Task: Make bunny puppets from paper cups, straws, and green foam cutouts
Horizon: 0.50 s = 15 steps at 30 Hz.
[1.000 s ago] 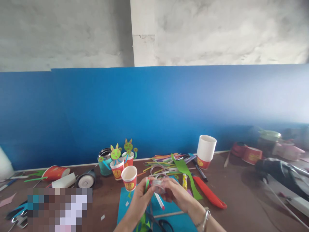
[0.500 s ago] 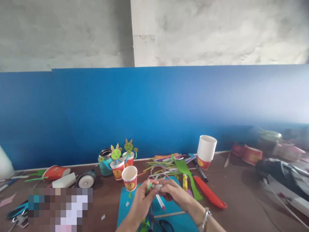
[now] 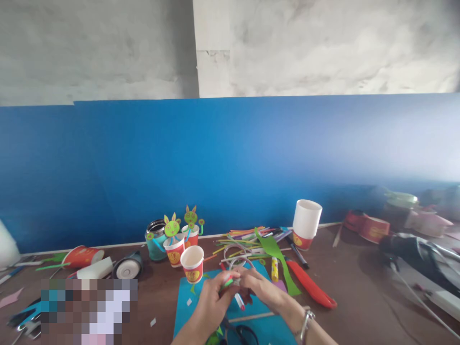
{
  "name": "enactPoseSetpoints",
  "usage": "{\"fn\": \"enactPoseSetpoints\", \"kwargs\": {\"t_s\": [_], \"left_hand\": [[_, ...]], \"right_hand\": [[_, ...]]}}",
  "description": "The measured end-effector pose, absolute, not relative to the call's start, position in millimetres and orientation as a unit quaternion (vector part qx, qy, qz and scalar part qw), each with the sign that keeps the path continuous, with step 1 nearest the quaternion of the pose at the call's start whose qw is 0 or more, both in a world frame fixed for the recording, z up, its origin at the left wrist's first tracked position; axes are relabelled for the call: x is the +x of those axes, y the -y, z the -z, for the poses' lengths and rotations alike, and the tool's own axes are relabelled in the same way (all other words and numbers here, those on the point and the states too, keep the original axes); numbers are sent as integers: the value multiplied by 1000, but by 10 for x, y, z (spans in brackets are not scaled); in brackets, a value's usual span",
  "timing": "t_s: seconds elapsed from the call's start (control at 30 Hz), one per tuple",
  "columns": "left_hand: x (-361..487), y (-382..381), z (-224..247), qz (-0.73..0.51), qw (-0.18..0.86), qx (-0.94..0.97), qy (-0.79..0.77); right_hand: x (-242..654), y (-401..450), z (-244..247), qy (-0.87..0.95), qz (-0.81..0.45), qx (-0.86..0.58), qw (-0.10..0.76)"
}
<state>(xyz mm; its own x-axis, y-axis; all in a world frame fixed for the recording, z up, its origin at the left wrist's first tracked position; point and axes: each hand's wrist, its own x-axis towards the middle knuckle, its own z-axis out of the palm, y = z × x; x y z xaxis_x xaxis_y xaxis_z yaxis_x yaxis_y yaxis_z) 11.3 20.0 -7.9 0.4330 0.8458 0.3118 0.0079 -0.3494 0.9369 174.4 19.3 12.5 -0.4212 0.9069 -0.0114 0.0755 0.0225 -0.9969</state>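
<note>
My left hand (image 3: 212, 298) is closed over the blue mat (image 3: 185, 306), a small green piece (image 3: 227, 283) pinched at its fingertips. My right hand (image 3: 259, 288), with a bracelet at the wrist, meets it there, fingers bent and pressed together. What those fingers hold is hidden. Just under the hands shows a white pen with a red end (image 3: 240, 302); whether it is held or lies on the mat, I cannot tell. Nearer to me are scissors with dark handles (image 3: 247, 334) and green paper scraps (image 3: 213, 338).
An upright paper cup (image 3: 192, 263) stands left of my hands, before two cups with green animal figures (image 3: 173, 249). Behind are several coloured sticks (image 3: 247, 235). To the right lie a green paper strip (image 3: 276, 256), a glue stick (image 3: 275, 269) and a red cutter (image 3: 312, 285).
Both hands have shifted slightly and their fingertips have drawn closer together. The green piece has turned flatter, and the pale bit seen between the fingers before is now mostly covered.
</note>
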Motion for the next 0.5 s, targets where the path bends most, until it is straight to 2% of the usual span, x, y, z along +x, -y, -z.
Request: {"fn": "enactPoseSetpoints", "kwargs": {"t_s": [0.3,0.5], "left_hand": [[116,-189,42,-438,492,692,-294],[111,-197,-19,-434,454,705,-328]], "right_hand": [[1802,-171,-100,635,-557,-398,358],[1736,-214,-23,621,-547,-407,387]]}}
